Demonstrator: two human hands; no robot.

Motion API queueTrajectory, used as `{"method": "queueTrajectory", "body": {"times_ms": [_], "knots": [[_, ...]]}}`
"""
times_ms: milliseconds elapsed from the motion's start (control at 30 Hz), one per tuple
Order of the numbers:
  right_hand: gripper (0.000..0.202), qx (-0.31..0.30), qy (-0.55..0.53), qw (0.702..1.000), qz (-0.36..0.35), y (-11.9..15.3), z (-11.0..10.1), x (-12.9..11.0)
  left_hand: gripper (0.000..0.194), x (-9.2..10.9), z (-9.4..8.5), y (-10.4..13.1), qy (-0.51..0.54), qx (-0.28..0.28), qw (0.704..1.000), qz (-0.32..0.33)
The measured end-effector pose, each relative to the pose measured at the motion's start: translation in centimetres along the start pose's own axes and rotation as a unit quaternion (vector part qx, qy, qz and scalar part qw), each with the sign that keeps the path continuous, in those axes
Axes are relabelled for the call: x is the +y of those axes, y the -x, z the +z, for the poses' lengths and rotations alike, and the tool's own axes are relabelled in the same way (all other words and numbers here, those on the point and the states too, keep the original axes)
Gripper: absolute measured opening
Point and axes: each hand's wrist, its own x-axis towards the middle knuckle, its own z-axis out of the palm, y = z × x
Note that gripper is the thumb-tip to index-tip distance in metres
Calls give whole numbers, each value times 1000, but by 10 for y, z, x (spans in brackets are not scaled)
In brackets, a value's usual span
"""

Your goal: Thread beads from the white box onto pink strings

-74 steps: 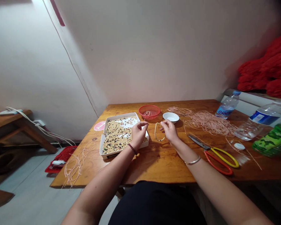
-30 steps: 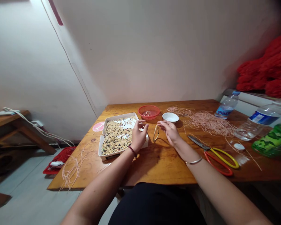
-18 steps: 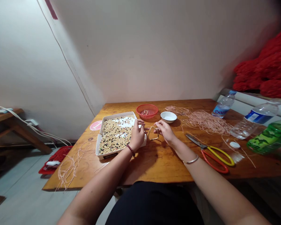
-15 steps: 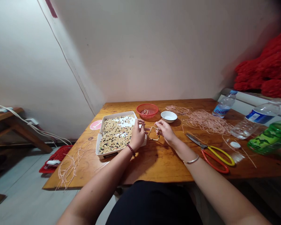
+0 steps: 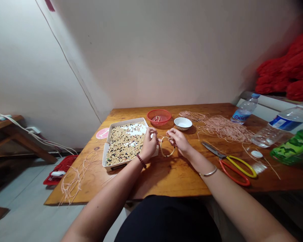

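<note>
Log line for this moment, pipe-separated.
right hand: holding beaded loop | left hand: at loop's left, contact unclear | bead box: left of loop | scissors: right of right hand

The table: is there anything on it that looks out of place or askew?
The pink cord at left lies in a loose tangle, some ends at the edge of the table, which looks untidy.
</note>
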Motion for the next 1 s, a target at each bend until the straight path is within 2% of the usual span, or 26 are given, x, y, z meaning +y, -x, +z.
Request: {"method": "queueTrajectory", "body": {"times_ms": [333,567,800,1000], "knots": [[36,5,-2,1000,-6,-1,0,1,12,-4,0,-1,10,9,1000,-11],[33,7,27,999,-24,-1,-2,2,12,-3,-1,0,-14,0,1000,9],[34,-1,51,998,-26,-3,-3,4,13,-2,0,2,-12,-11,1000,2],[35,4,83,996,-29,-2,-4,4,12,-2,0,2,-16,-10,999,34]]}}
